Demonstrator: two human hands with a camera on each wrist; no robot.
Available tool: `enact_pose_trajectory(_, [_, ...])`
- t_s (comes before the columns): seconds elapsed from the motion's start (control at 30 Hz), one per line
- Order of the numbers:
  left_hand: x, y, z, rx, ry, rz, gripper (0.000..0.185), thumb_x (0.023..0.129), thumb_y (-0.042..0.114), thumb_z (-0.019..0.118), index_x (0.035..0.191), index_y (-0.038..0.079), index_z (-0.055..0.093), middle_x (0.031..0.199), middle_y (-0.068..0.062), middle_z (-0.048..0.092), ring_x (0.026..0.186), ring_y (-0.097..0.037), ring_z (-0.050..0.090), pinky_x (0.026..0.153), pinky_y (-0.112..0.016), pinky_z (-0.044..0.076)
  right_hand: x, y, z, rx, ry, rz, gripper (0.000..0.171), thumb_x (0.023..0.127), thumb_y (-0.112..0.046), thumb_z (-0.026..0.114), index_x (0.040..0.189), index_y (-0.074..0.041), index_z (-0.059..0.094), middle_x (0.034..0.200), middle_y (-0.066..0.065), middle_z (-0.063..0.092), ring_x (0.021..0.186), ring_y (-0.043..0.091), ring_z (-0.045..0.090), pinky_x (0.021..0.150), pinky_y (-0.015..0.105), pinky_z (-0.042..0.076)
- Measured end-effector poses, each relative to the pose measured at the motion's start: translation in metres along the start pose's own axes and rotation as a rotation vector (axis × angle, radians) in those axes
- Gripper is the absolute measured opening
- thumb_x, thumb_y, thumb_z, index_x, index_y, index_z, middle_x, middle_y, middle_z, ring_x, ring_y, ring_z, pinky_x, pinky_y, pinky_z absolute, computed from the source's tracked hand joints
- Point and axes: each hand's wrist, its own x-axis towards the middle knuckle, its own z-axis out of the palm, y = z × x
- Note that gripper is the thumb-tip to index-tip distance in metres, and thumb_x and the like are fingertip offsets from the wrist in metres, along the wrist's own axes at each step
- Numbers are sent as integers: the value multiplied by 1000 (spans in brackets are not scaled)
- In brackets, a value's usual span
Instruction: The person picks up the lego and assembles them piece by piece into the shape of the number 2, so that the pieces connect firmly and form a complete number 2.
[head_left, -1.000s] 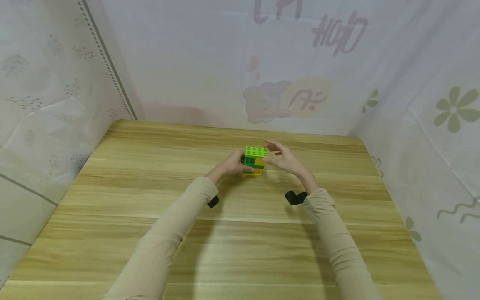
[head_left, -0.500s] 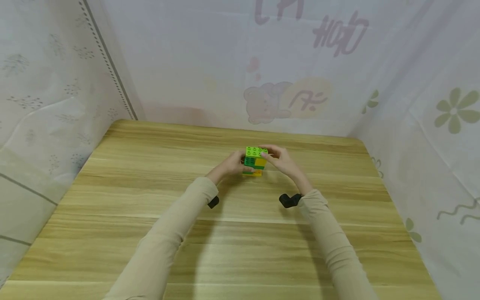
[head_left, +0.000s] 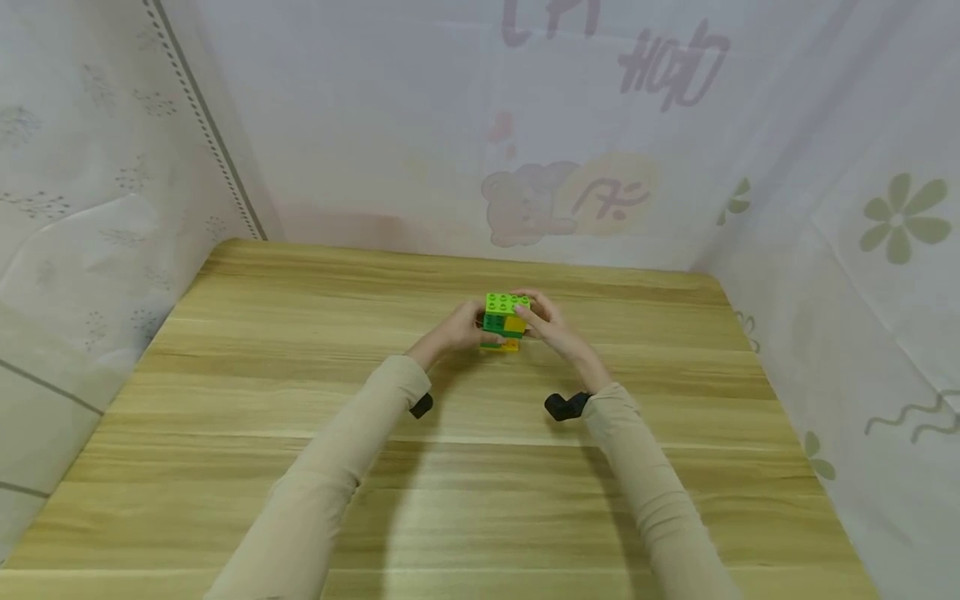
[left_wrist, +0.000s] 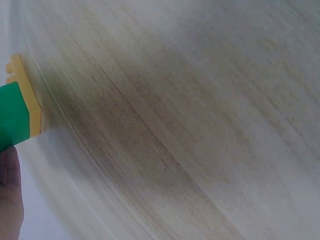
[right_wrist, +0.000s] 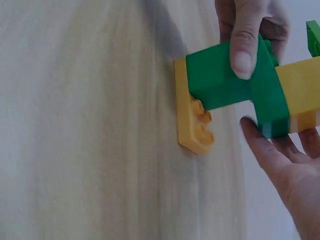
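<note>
A stack of toy building bricks stands on the table, with a flat lime brick (head_left: 499, 303) at its top. The right wrist view shows a thin yellow base brick (right_wrist: 184, 115), a green brick (right_wrist: 210, 75) on it, a second green brick (right_wrist: 272, 107) set across, then a yellow brick (right_wrist: 300, 85). My left hand (head_left: 459, 327) grips the stack's lower green part, thumb in front. My right hand (head_left: 561, 335) holds the upper right part, thumb at the lime brick and the other fingers partly hidden behind. In the left wrist view, the green brick (left_wrist: 12, 115) shows above a fingertip.
The wood-grain table (head_left: 480, 500) runs to a patterned white cloth (head_left: 390, 125) at the back and sides. A black wrist camera (head_left: 567, 407) sits at the right wrist; another black piece (head_left: 422, 406) shows at the left cuff.
My right hand has moved left and closed in on the top of the stack, its thumb coming onto the lime brick. The left hand keeps its grip. The head view has shifted slightly.
</note>
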Motion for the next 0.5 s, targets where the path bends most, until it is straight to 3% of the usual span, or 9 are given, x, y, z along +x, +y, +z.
enact_pose_trajectory(0.23, [0,0,2,-23,5,11,48,79,8,70,123,1,52,113,-14,61,101,-25,60,88,-34,50,5,14,-2,111,22,-62,28,98,-7,38,123,-17,46,119,14,48,114,42,43,96,60,36])
enact_pose_trajectory(0.33, [-1,2,2,-23,8,6,48,79,8,69,123,0,51,114,-15,61,101,-25,60,89,-35,50,9,22,-5,117,35,-75,28,97,-10,42,123,-16,48,119,13,49,111,33,49,96,59,38])
enact_pose_trajectory(0.5, [-1,3,3,-29,18,-7,45,79,7,69,121,4,53,114,-14,61,101,-25,60,89,-35,50,12,29,-6,91,59,-81,30,96,-15,47,126,-12,48,116,9,52,107,29,52,90,50,47])
